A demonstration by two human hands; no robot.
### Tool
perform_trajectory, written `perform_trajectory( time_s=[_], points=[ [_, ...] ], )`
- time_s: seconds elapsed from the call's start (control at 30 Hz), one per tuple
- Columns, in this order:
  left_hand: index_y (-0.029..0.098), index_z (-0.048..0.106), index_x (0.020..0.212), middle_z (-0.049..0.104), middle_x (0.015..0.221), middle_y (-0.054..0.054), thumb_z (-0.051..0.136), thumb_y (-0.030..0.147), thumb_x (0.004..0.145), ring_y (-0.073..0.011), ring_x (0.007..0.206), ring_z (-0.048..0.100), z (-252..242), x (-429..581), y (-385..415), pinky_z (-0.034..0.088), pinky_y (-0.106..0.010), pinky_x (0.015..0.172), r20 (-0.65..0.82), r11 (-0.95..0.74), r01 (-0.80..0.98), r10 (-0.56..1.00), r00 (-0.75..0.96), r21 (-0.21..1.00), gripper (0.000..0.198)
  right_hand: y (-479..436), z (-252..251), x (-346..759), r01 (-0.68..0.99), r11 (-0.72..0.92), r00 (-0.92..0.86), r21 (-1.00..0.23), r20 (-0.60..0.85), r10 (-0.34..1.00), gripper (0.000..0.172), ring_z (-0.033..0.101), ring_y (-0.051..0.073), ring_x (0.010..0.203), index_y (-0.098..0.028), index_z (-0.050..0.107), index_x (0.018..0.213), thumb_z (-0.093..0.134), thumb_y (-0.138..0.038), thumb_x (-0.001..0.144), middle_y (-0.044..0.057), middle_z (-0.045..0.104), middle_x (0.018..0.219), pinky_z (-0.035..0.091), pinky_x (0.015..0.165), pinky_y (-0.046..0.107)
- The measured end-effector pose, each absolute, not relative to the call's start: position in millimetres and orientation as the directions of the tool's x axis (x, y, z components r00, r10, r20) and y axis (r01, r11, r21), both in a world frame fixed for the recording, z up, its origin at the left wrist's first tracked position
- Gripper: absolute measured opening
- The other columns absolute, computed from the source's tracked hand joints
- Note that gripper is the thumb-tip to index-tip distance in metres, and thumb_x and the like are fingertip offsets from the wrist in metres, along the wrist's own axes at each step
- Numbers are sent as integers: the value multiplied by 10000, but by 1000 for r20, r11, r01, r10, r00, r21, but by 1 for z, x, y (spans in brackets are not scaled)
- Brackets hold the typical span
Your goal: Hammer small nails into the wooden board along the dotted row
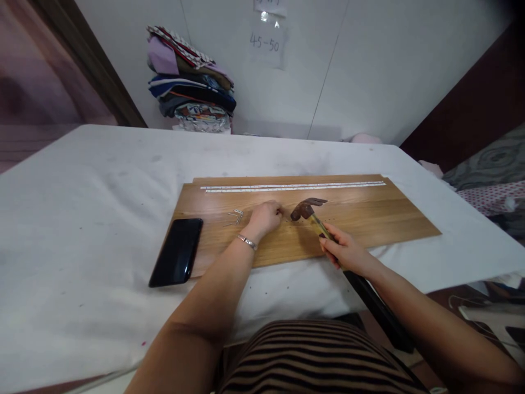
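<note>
A wooden board [361,210] lies on the white-covered table. My right hand [343,249] is wrapped around the handle of a claw hammer [305,209], its rusty head just above the board. Left of the hammer head, my left hand [266,216] rests at the board with its fingers pinched together. What those fingers hold is too small to make out. Several loose nails [238,215] lie on the board beside my left wrist. A row of small dark dots runs along the board near the hammer head. Two white measuring strips [295,187] lie along the far side.
A black phone [176,253] lies across the board's left end. The white cloth [82,219] covers the table around the board. Folded clothes [192,82] are stacked against the back wall, where a paper sign [266,44] reads 45-50.
</note>
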State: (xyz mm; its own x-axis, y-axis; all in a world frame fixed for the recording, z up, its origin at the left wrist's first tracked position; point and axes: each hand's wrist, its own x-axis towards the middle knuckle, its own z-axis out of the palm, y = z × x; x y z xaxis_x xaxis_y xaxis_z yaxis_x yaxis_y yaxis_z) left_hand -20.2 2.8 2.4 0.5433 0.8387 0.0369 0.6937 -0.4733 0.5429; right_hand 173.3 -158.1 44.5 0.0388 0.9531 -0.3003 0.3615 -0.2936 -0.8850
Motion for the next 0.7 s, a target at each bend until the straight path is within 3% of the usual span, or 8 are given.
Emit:
perform_trajectory(
  time_s=[0.7],
  points=[
    [216,767,981,753,1044,-44,549,200,853,-192,959,672,-1,-19,7,499,-268,862,27,-481,688,829,558,543,253,-155,48,171,364,-278,21,-889,-290,957,234,399,60,400,-230,487,973,552,-393,818,-103,464,624,365,355,190]
  ],
)
